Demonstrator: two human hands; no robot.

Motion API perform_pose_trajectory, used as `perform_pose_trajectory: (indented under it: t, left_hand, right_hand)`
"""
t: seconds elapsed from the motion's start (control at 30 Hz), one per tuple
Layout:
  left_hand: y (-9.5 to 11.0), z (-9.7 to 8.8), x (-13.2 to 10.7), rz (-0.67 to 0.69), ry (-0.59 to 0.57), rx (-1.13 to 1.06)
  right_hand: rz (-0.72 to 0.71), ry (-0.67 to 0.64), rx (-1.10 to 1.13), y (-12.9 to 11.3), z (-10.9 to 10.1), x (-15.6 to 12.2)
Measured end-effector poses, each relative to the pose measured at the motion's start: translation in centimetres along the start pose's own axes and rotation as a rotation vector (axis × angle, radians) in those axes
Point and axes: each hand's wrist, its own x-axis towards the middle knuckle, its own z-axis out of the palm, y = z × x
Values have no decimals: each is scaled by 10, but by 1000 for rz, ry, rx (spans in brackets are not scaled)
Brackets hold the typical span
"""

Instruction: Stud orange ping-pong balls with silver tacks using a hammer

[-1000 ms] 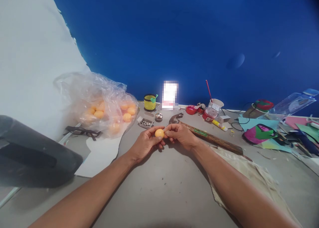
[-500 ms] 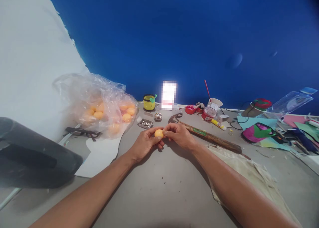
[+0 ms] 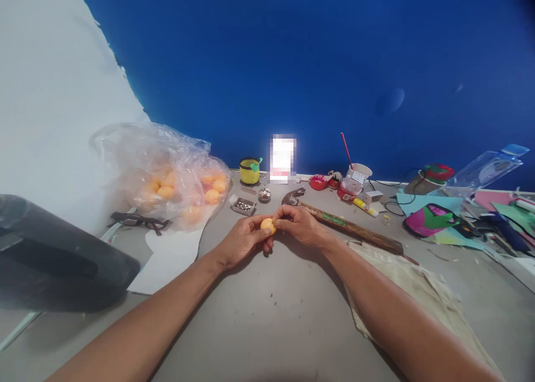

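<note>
Plain orange ping-pong balls (image 3: 166,192) sit in a clear plastic bag (image 3: 184,142), apparently unworked. The left hand (image 3: 240,241) curls around a single orange ball (image 3: 266,224), seemingly mostly bare, near an open box (image 3: 242,211) of silvery bits and a silvery ball (image 3: 264,195) that looks further along. The right hand (image 3: 300,226), left of the claw hammer (image 3: 355,233), draws its fingertips in at the orange ball's edge; whether they grip anything, I cannot tell.

Tabletop (image 3: 273,326) lies open between the forearms (image 3: 167,321) — past the right hand (image 3: 301,226), a hammer (image 3: 359,230), perhaps touching cloth (image 3: 412,273), blocks.
</note>
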Motion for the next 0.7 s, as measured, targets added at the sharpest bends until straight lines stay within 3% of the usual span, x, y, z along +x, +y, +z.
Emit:
perform_pose_trajectory:
  t: [0.33,0.53,0.7]
  left_hand:
    - [1,0,-2,12,-14,5]
    - [2,1,-3,29,-26,134]
    - [2,3,-3,9,6,37]
  right_hand:
    - [33,-58,83,5,0,2]
    - [26,25,-30,6,5,3]
    - [-45,91,-140,1,10,2]
